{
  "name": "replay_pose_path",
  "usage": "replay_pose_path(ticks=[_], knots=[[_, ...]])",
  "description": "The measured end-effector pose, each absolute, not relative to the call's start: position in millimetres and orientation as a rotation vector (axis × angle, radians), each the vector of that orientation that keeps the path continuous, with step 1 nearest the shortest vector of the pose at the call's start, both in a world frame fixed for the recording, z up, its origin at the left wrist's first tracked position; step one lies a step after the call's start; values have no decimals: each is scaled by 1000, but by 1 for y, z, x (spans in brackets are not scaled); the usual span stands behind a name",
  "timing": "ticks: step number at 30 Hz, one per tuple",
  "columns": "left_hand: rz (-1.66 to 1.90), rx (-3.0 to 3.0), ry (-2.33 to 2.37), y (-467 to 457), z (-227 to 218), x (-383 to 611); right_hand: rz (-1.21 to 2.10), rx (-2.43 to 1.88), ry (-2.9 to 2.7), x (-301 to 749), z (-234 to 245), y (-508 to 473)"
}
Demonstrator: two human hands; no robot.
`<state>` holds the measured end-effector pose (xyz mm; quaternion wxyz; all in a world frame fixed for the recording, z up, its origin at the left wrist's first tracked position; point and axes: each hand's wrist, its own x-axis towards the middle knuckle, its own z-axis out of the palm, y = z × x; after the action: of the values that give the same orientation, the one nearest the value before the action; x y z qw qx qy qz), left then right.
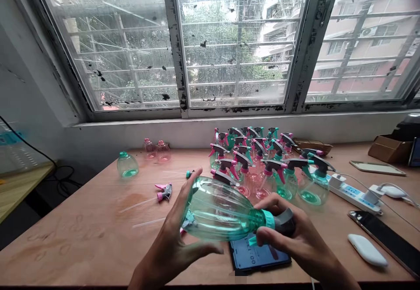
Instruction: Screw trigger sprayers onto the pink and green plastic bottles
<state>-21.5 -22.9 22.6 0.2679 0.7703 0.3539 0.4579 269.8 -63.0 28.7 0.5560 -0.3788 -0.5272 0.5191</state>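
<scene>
The spread left hand (173, 234) cups the bottom of a see-through green, ribbed plastic bottle (219, 209), and the right hand (297, 239), pinching its blue-green ring (269, 218), hides some of its black spray top (285, 221).

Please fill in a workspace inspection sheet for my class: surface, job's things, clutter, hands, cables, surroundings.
Surface: wooden table, stained at left.
Job's things: green bottle held sideways, dark spray head at its neck; grouped spray bottles behind; loose pink-and-grey spray head; two pink bottles without spray heads.
Clutter: lit phone below the held bottle; dark phone and white case at right.
Hands: left hand at the bottle's base, thumb spread; right hand gripping the neck end.
Cables: white cables by a power strip; black cable far left.
Surroundings: window with dark spots.
</scene>
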Motion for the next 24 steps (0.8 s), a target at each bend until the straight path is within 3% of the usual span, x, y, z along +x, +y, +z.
replay_pose_path(ticks=[24], knots=[[1336, 2173, 1000, -19, 24, -18, 1246, -817, -1142, 262, 25, -59]])
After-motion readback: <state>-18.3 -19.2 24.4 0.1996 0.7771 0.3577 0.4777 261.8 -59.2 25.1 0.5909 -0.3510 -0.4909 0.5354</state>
